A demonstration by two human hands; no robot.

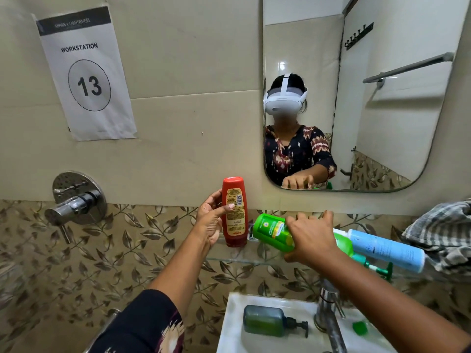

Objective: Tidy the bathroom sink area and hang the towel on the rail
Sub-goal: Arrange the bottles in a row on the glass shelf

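At the glass shelf's (254,261) left end, the left hand (211,222) grips an upright red bottle (234,212). The right hand (311,238) clasps a lying green bottle (272,231) mid-shelf. The towel (443,233) is bunched at the right end.

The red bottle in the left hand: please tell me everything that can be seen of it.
The red bottle is an opaque plastic squeeze bottle, flat-sided and rounded, standing upright on its wider cap end. A pale yellow back label with small print and a barcode faces the camera. The left hand grips it from the left, thumb across the label. Its base sits at the left end of the glass shelf, beside a green bottle lying on its side.
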